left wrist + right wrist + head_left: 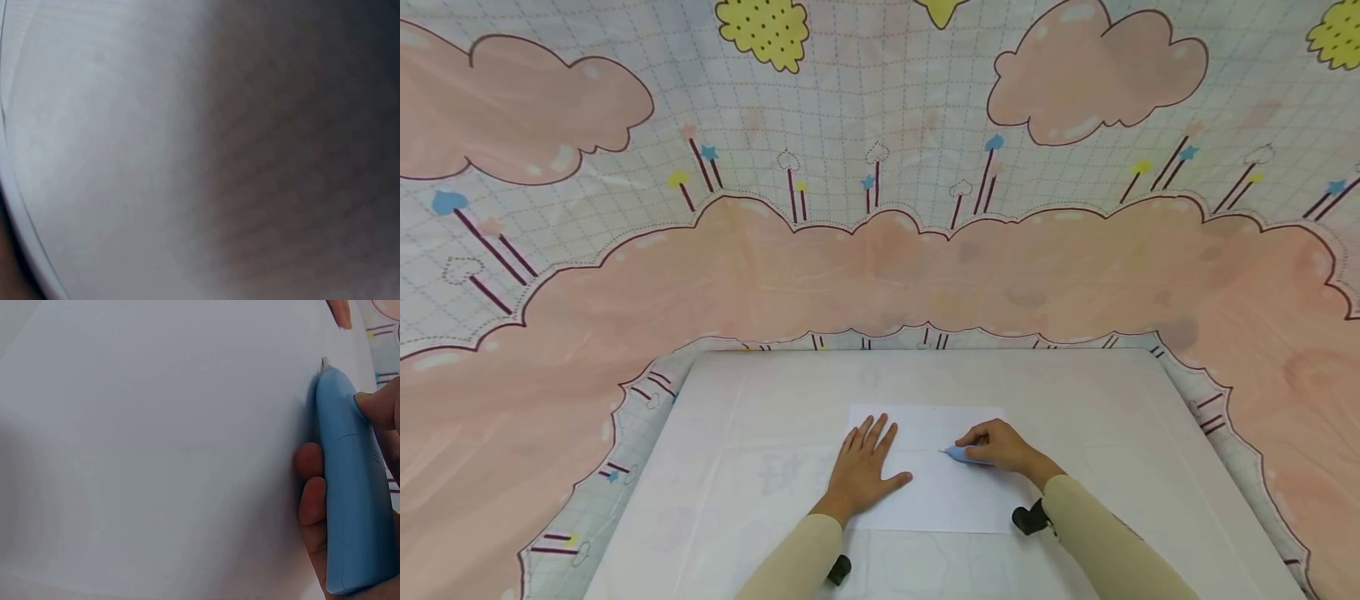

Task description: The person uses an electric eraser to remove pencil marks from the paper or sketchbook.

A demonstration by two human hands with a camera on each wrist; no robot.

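A white sheet of paper (925, 508) lies on the white table. My left hand (863, 471) rests flat on its left part, fingers spread and thumb out to the right. Over the right part of the sheet, my right hand (1003, 448) grips a blue utility knife (353, 487) with a rounded body. Its short pale tip points left in the head view, close over the paper. In the right wrist view the thumb presses on the knife's side while curled fingers hold the other side. The left wrist view is a blurred pale and dark surface without the fingers.
The white table (737, 500) extends around the sheet, with faint marks showing on its cover. Behind and beside it hangs a cloth (925, 275) printed with pink clouds. A black wrist device (1030, 518) sits by the right sleeve, another (839, 570) by the left.
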